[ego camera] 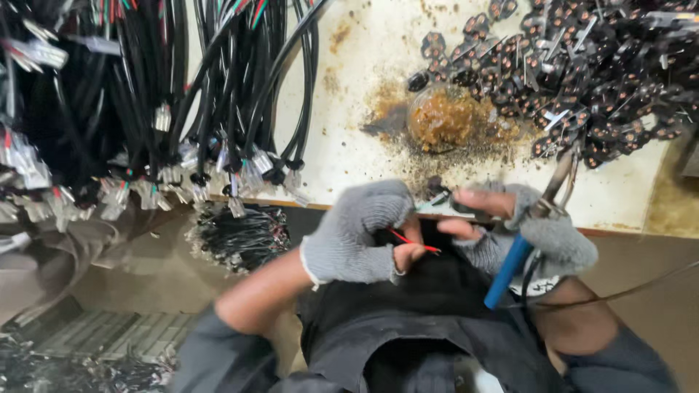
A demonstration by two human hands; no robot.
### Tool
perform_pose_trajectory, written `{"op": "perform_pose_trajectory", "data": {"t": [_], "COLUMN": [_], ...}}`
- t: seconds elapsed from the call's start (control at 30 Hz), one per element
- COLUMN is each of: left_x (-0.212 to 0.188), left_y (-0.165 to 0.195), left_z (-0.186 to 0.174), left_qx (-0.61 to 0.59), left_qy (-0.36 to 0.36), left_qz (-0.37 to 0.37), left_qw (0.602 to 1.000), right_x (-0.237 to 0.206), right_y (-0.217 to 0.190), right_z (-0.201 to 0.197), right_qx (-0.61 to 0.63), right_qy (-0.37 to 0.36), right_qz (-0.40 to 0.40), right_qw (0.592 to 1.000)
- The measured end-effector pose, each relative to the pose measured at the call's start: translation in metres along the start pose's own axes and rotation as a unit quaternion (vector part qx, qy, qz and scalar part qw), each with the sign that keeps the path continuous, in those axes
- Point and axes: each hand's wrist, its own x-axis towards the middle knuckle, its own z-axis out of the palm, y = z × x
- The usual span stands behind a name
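My left hand (360, 236), in a grey fingerless glove, pinches a thin red wire (411, 241) between thumb and fingers, close to my lap. My right hand (524, 229), also gloved, grips a soldering iron with a blue handle (507, 271); its metal shaft (562, 175) points up toward the table. A small dark plug piece (460, 204) sits at the right fingertips, just across from the red wire. Both hands meet at the table's front edge.
A white, stained table (349, 131) carries bundles of black cables with white connectors (218, 109) on the left. A pile of small black plug parts (582, 73) lies at the upper right. A brown lump of flux or resin (444, 120) sits between them. More wire bundles (237, 236) hang below.
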Motion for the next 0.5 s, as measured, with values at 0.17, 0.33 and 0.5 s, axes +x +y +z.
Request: {"op": "perform_pose_trajectory", "data": {"t": [0.17, 0.33, 0.5], "left_x": [-0.008, -0.004, -0.007], "left_y": [-0.015, 0.000, 0.020], "left_z": [0.027, 0.029, 0.017], "left_qx": [-0.074, -0.089, -0.048], "left_qy": [0.030, -0.001, 0.028], "left_qz": [-0.020, -0.069, 0.016], "left_qw": [0.997, 0.994, 0.998], "right_x": [0.000, -0.002, 0.013], "right_y": [-0.020, -0.040, -0.055], "right_z": [0.003, 0.024, 0.035], "right_qx": [-0.043, -0.112, -0.132], "right_qy": [-0.030, 0.037, 0.094], "right_qz": [-0.054, -0.149, -0.249], "right_qw": [0.997, 0.982, 0.955]}}
